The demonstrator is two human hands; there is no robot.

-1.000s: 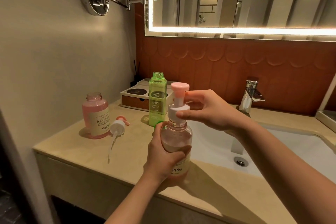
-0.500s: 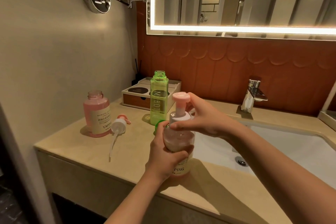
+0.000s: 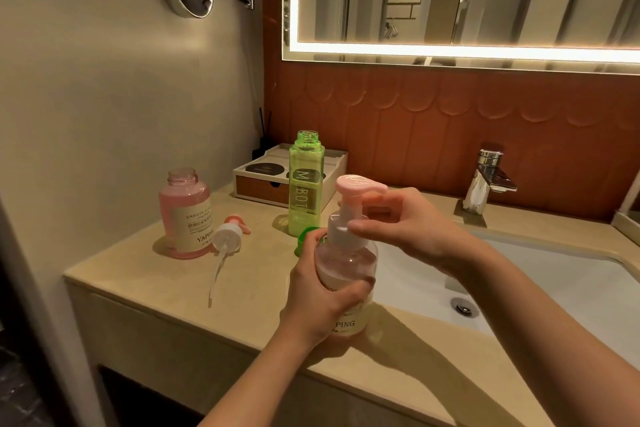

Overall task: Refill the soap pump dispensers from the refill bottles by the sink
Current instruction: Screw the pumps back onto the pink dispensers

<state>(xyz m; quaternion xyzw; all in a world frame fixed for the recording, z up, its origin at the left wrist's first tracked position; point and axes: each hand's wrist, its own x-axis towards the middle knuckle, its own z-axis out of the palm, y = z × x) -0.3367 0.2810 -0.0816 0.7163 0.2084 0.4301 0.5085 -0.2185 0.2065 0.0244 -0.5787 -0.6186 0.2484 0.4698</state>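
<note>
the pump dispenser (image 3: 346,270) is held upright at the front edge of the counter (image 3: 242,305), its body gripped by the left hand (image 3: 322,302). its pump collar (image 3: 337,236) is pinched by the right hand (image 3: 412,229), which is nearer the top. a twist about the upright axis is judged next.

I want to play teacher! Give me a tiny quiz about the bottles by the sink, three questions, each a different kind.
1. True or false: the green bottle has its cap on.
2. What does the left hand grip? A) the pump dispenser B) the green bottle C) a toothbrush
3. Fill the gap: the loose pump lies by the far-left bottle, which looks ____ in colour.

Key: 1 false; 2 A; 3 pink.
</note>
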